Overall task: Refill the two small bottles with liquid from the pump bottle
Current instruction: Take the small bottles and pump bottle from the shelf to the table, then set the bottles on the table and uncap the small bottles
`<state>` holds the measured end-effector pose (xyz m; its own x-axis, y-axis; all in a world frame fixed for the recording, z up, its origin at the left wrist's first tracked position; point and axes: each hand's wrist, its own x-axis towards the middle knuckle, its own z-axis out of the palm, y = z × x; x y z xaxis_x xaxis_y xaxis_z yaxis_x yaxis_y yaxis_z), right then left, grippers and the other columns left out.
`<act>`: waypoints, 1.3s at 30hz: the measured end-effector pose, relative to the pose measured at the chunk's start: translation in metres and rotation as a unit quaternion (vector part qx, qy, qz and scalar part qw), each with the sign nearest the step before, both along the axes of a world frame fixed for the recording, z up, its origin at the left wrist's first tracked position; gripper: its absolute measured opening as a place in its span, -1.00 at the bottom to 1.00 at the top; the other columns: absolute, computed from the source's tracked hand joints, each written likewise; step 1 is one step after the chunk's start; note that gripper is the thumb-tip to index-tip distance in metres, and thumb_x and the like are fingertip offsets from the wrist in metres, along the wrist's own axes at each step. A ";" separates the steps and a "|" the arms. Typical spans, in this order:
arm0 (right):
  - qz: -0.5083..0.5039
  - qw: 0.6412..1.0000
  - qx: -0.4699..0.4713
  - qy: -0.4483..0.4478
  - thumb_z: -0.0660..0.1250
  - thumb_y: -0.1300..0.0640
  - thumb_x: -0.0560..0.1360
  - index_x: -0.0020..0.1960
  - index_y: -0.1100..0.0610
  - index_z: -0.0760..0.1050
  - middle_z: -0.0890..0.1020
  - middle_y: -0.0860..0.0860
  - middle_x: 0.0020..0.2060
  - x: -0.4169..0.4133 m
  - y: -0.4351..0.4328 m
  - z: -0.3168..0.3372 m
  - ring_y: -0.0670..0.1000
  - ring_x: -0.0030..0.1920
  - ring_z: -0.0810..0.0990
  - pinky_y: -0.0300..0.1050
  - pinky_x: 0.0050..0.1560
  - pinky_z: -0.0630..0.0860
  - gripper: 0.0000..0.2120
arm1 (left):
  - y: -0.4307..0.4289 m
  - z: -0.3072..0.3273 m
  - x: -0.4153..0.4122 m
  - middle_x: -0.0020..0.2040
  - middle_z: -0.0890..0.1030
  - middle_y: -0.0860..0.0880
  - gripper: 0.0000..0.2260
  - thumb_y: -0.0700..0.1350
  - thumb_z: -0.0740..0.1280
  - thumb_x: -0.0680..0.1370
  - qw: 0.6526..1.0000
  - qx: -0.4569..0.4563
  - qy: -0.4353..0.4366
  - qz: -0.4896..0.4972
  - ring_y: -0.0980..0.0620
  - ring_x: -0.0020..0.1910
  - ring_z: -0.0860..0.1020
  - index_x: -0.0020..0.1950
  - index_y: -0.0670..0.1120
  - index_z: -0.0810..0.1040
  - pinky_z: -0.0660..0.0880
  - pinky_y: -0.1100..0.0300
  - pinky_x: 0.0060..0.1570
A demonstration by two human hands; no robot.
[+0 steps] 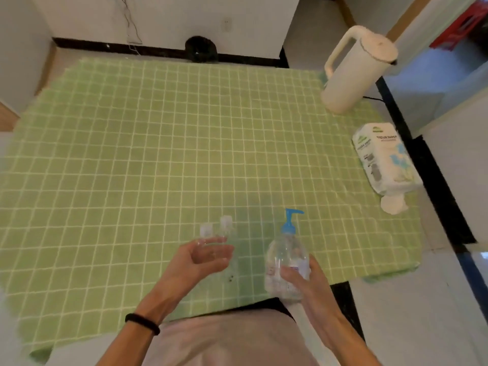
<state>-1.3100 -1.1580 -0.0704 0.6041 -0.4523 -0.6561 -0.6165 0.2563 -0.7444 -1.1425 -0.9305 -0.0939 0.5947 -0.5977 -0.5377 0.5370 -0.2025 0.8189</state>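
Two small clear bottles with pale caps rest side by side in my left hand (202,260), one on the left (206,240) and one on the right (225,233). My fingers curl around their lower halves just above the green checked cloth (158,154). A larger clear pump bottle (286,262) with a blue pump head is gripped low on its body by my right hand (306,283), near the cloth's front edge. The image is blurred, so the liquid level in any bottle cannot be made out.
A cream jug with a handle and lid (353,72) stands at the cloth's far right corner. A white tissue paper pack (385,159) lies along the right edge with a tissue sticking out. Black table edges border the cloth on the right and the far side.
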 end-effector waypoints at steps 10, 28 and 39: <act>0.097 0.989 -0.112 -0.025 0.73 -0.04 0.14 0.28 -0.33 0.46 0.70 -0.37 0.06 0.036 -0.179 -0.093 -0.28 0.03 0.73 -0.43 -0.18 0.63 -0.20 | -0.168 -0.090 -0.007 0.17 0.77 0.06 -0.55 -0.25 0.62 0.37 0.992 0.045 -0.118 0.018 0.08 0.20 0.72 0.24 -0.08 0.69 0.64 0.21 0.20; 0.062 0.913 -0.296 -0.273 0.65 -0.26 0.07 0.35 -0.31 0.35 0.62 -0.36 0.18 0.038 -0.244 -0.184 -0.23 0.13 0.68 -0.40 0.03 0.57 -0.08 | -0.253 -0.142 0.005 0.19 0.76 0.05 -0.48 -0.06 0.70 0.33 0.922 -0.007 -0.386 -0.035 0.09 0.18 0.72 0.25 -0.04 0.67 0.59 0.30 0.20; 0.078 0.896 -0.337 -0.280 0.61 -0.29 0.14 0.39 -0.22 0.33 0.68 -0.21 0.19 0.030 -0.242 -0.180 -0.07 0.15 0.71 0.05 0.18 0.64 -0.11 | -0.253 -0.143 -0.005 0.21 0.75 0.05 -0.58 -0.34 0.57 0.45 0.928 -0.051 -0.367 -0.045 0.09 0.25 0.70 0.24 -0.01 0.68 0.58 0.37 0.18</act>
